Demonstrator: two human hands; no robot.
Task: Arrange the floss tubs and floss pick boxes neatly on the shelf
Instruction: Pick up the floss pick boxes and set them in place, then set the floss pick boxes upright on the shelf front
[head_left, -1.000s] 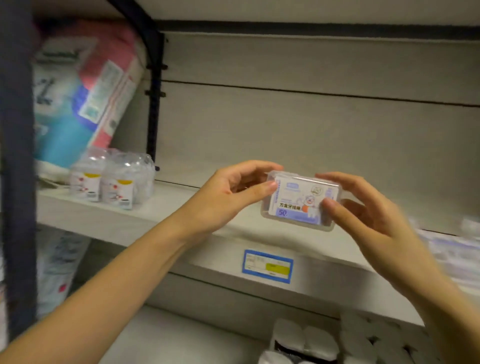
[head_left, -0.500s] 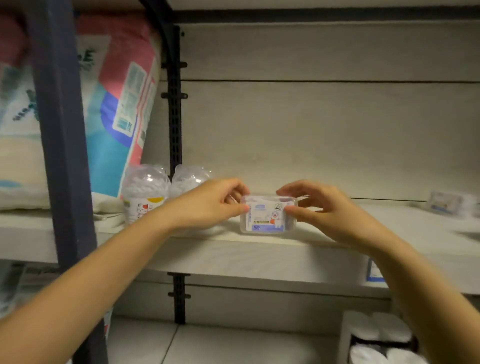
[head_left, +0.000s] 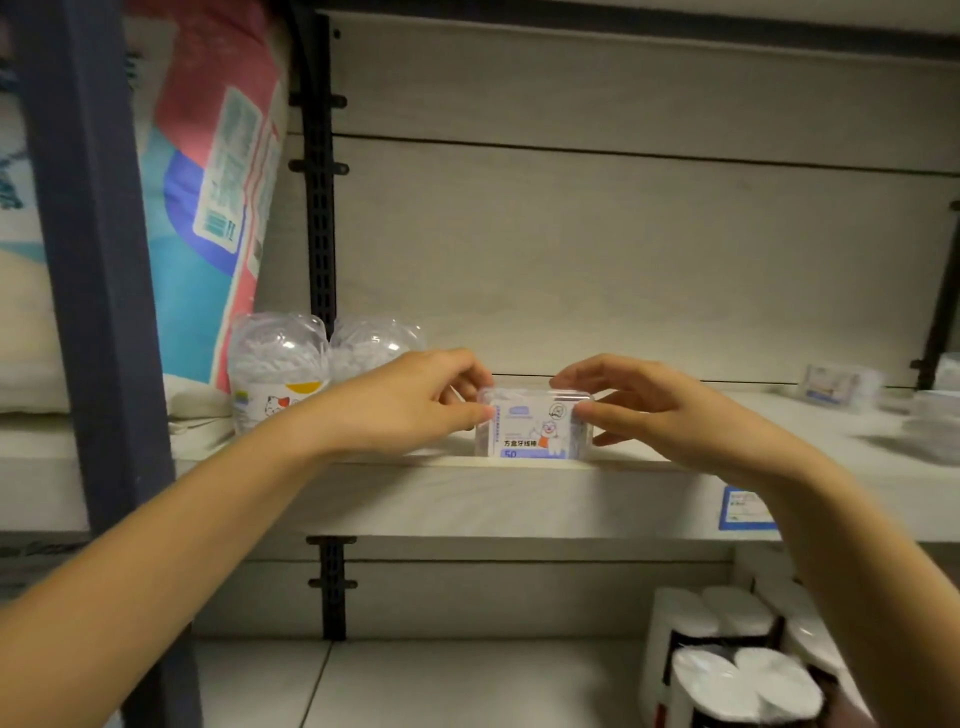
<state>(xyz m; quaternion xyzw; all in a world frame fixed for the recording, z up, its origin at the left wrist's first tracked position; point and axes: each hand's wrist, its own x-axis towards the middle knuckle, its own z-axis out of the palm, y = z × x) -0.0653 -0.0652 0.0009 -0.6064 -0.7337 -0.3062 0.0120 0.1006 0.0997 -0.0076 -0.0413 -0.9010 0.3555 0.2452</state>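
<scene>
Clear plastic floss pick box (head_left: 535, 426) sits upright at front edge of shelf (head_left: 467, 493), w/ left hand (head_left: 415, 402) & right hand (head_left: 649, 410) pinching its ends; two floss tubs (head_left: 311, 364) just left.

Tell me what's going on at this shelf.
A person pinches a clear floss pick box at both ends, left hand and right hand, right at the front edge of the shelf. Two round floss tubs stand just to its left. More boxes lie loose and blurred at the far right.
</scene>
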